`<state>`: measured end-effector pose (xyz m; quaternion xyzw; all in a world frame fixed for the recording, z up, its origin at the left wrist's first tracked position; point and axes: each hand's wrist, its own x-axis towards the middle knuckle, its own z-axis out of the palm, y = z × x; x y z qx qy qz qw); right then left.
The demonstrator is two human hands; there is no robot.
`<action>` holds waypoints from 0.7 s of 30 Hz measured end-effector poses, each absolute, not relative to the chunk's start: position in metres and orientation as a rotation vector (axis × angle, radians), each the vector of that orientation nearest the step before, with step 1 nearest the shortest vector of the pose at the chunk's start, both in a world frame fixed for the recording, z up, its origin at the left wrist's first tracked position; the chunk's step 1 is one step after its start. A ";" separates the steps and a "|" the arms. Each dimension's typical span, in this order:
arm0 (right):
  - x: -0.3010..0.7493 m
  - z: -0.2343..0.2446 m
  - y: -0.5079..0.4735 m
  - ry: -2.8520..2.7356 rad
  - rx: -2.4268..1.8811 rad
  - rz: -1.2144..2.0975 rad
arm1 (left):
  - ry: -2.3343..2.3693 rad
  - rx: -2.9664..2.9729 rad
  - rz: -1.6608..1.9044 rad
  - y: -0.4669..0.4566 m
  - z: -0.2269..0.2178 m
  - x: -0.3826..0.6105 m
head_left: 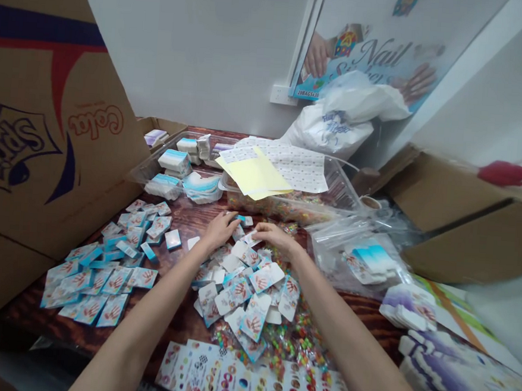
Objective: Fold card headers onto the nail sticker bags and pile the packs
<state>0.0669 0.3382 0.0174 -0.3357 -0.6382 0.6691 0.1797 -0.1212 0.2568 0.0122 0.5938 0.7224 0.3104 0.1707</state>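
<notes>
Pale walls [199, 54] rise behind a dark wood-grain bench [192, 217], with a large printed carton [48, 103] at the left edge. Near the far end of a loose heap of flat cartons [239, 289], a small card [249, 239] slants, its long axis running from lower left up toward the right hand [271, 234]; which way its printed face points is too small to tell. Beyond it, a clear tub [348, 192] holds colourful little pieces [269, 207], with a yellow sheet [256, 174] and patterned paper lying across its top. Stacks of blue-and-white cartons [175, 161] stand in a clear tray at the left, and a clear bag [324, 247] encloses more of them. Both forearms reach forward, converging. Thumb and fingers of the right hand pinch the card; the left hand [218, 228] bends over a small blue-edged box [241, 220], and whether it grips that, I cannot tell.
</notes>
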 end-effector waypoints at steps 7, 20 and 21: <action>0.114 0.049 0.310 -1.701 -0.914 1.838 | 1.965 1.795 0.730 0.188 0.033 -0.142; 0.163 0.056 0.223 -1.142 -0.906 2.044 | 2.126 1.891 0.205 0.152 0.022 -0.164; 0.165 0.055 0.219 -1.124 -0.905 2.059 | 2.139 1.888 0.204 0.151 0.026 -0.163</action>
